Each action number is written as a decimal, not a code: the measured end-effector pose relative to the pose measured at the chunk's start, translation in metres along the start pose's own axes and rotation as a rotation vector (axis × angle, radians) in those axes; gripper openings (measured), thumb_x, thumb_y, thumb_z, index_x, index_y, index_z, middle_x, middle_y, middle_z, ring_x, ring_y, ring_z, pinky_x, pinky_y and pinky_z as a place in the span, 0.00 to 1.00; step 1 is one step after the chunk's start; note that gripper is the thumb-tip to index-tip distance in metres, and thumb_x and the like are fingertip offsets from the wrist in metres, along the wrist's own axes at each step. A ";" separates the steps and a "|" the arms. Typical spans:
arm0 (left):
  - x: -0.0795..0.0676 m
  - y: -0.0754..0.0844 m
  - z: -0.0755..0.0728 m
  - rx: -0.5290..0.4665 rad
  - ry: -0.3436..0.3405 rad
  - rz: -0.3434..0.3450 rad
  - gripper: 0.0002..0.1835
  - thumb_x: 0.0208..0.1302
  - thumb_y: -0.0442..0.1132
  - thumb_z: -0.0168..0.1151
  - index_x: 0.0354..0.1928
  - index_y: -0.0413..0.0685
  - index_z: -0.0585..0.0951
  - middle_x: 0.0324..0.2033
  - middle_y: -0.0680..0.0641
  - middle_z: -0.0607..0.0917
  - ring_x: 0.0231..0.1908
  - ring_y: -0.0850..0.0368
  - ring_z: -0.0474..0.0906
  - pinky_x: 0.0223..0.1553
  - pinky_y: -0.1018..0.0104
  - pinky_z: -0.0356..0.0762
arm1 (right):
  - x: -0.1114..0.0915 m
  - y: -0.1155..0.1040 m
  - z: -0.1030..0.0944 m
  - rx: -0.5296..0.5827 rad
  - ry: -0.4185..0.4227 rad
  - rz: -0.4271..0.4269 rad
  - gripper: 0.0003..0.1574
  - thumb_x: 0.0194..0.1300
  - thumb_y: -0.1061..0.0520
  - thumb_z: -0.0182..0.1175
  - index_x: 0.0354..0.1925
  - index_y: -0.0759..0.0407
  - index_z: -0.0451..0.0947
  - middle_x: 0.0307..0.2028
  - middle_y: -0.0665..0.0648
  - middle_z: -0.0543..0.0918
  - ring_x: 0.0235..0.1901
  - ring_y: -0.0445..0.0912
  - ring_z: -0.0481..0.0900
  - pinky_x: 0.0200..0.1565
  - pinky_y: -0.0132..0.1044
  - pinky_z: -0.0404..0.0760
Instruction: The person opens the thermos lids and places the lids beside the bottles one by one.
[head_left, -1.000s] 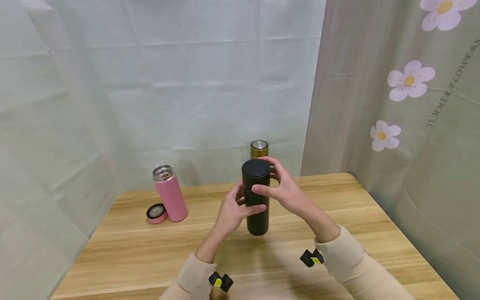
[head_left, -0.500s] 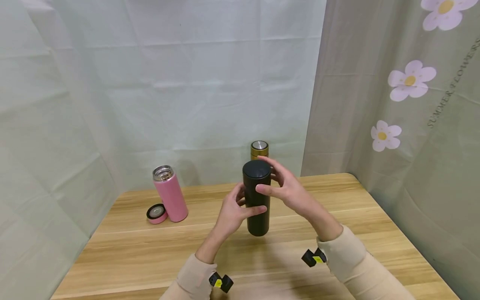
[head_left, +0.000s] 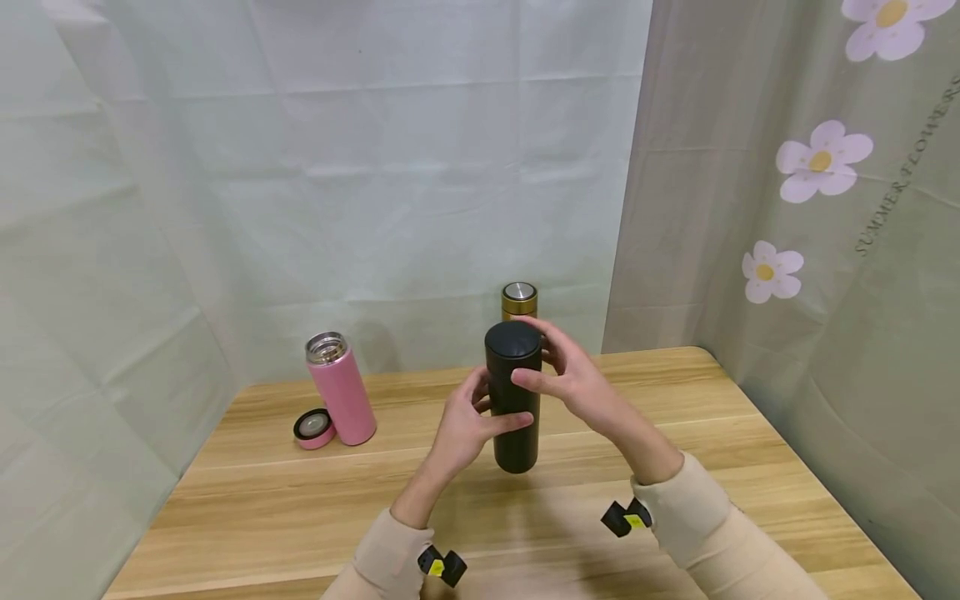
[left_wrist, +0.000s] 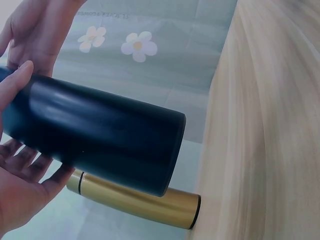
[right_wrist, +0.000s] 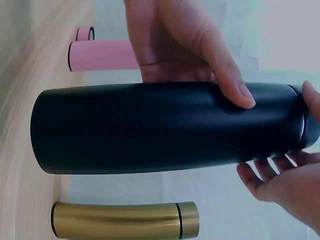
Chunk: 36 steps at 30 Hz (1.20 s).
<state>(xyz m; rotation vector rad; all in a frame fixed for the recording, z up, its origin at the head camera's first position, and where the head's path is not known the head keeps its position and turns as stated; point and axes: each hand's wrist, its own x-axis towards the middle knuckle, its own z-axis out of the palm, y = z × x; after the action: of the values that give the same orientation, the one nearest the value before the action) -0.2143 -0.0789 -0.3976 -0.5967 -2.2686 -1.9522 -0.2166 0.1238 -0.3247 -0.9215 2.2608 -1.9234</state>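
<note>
A black thermos (head_left: 516, 450) is held upright above the table, its lid on. My left hand (head_left: 461, 421) grips the middle of its body, thumb across the near side. Higher up, my right hand (head_left: 581, 387) holds the thermos around its lid, and the lid's seam (right_wrist: 303, 120) shows beside those fingers in the right wrist view. Behind it stands a gold thermos (head_left: 519, 302) with a silver-topped lid, mostly hidden in the head view. The left wrist view shows the black thermos's base (left_wrist: 175, 152) apart from the tabletop.
On the left of the wooden table (head_left: 300, 517) stands a pink thermos (head_left: 345, 396) with its mouth uncovered. Its pink lid (head_left: 313, 429) lies beside it, inner side up. Pale curtains (head_left: 420, 167) hang behind and at both sides.
My right thumb has shifted slightly to the right over the black thermos since one second ago. The left hand and the other thermoses look the same.
</note>
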 end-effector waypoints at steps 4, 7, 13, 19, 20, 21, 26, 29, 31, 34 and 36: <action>0.000 0.000 0.000 -0.004 -0.001 0.003 0.36 0.55 0.45 0.82 0.66 0.55 0.77 0.55 0.50 0.84 0.57 0.51 0.80 0.66 0.40 0.72 | 0.000 -0.001 -0.001 0.011 -0.025 0.019 0.49 0.68 0.42 0.71 0.80 0.43 0.60 0.70 0.56 0.72 0.69 0.59 0.70 0.66 0.68 0.67; 0.000 -0.001 0.000 -0.005 0.002 0.006 0.36 0.55 0.45 0.82 0.66 0.56 0.77 0.55 0.50 0.84 0.57 0.52 0.80 0.66 0.40 0.72 | 0.000 -0.001 0.001 -0.026 0.004 0.041 0.51 0.66 0.43 0.73 0.79 0.43 0.60 0.71 0.56 0.71 0.71 0.61 0.67 0.66 0.71 0.65; 0.000 -0.001 0.001 0.007 0.001 0.018 0.35 0.55 0.45 0.83 0.65 0.55 0.78 0.55 0.50 0.84 0.57 0.52 0.81 0.66 0.41 0.73 | 0.000 0.001 0.004 -0.052 0.051 0.034 0.48 0.65 0.44 0.74 0.76 0.45 0.63 0.70 0.55 0.71 0.70 0.64 0.68 0.64 0.70 0.68; 0.000 -0.001 0.001 0.004 0.005 0.009 0.36 0.55 0.45 0.83 0.66 0.54 0.77 0.55 0.50 0.84 0.57 0.52 0.81 0.66 0.41 0.72 | 0.000 0.002 0.001 -0.046 0.006 0.006 0.47 0.67 0.42 0.71 0.78 0.43 0.63 0.72 0.54 0.70 0.70 0.61 0.68 0.66 0.71 0.66; 0.000 -0.001 0.001 0.003 0.007 0.008 0.37 0.55 0.45 0.83 0.66 0.55 0.77 0.55 0.50 0.84 0.57 0.52 0.81 0.66 0.41 0.72 | 0.000 0.002 0.001 -0.044 0.003 0.014 0.47 0.67 0.42 0.71 0.78 0.42 0.62 0.72 0.53 0.70 0.71 0.61 0.67 0.66 0.71 0.66; 0.000 -0.001 0.001 0.003 0.008 0.006 0.37 0.55 0.45 0.82 0.67 0.55 0.77 0.56 0.50 0.84 0.57 0.52 0.81 0.66 0.41 0.72 | 0.000 0.002 0.001 -0.047 0.003 0.022 0.48 0.67 0.42 0.71 0.78 0.41 0.61 0.72 0.54 0.69 0.71 0.62 0.67 0.65 0.72 0.66; 0.000 0.000 0.001 0.003 0.007 0.002 0.37 0.55 0.44 0.82 0.67 0.56 0.77 0.56 0.50 0.84 0.58 0.52 0.80 0.66 0.41 0.72 | 0.000 0.000 0.004 -0.056 0.047 0.071 0.52 0.63 0.41 0.74 0.78 0.42 0.61 0.70 0.56 0.70 0.71 0.63 0.66 0.63 0.72 0.68; 0.000 -0.001 0.001 0.002 0.005 0.000 0.37 0.55 0.44 0.82 0.67 0.56 0.77 0.56 0.51 0.84 0.58 0.52 0.80 0.66 0.41 0.72 | 0.000 0.000 0.005 -0.051 0.074 0.068 0.52 0.62 0.40 0.75 0.76 0.46 0.62 0.68 0.58 0.72 0.69 0.63 0.69 0.62 0.70 0.71; 0.000 -0.001 0.001 0.001 0.003 0.001 0.37 0.55 0.44 0.82 0.67 0.56 0.77 0.56 0.50 0.84 0.58 0.52 0.81 0.66 0.41 0.72 | 0.000 0.000 0.004 -0.042 0.073 0.044 0.51 0.63 0.39 0.75 0.76 0.48 0.63 0.68 0.58 0.72 0.68 0.63 0.70 0.62 0.69 0.71; 0.000 0.000 0.001 -0.001 0.001 0.002 0.37 0.55 0.44 0.82 0.67 0.55 0.77 0.56 0.50 0.84 0.58 0.52 0.81 0.66 0.41 0.72 | 0.001 0.001 0.002 -0.015 0.034 0.000 0.50 0.65 0.38 0.72 0.77 0.49 0.63 0.70 0.58 0.72 0.68 0.62 0.70 0.63 0.69 0.70; 0.000 0.000 0.001 -0.003 0.000 0.003 0.37 0.55 0.44 0.82 0.67 0.55 0.77 0.56 0.50 0.84 0.58 0.52 0.81 0.66 0.41 0.72 | 0.000 0.001 0.000 0.006 0.001 -0.019 0.50 0.67 0.37 0.70 0.78 0.48 0.63 0.71 0.57 0.72 0.69 0.61 0.70 0.65 0.69 0.69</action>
<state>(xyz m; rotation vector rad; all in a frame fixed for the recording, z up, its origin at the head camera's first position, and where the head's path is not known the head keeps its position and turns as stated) -0.2145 -0.0781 -0.3976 -0.6005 -2.2644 -1.9543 -0.2175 0.1236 -0.3258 -0.9450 2.2531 -1.9376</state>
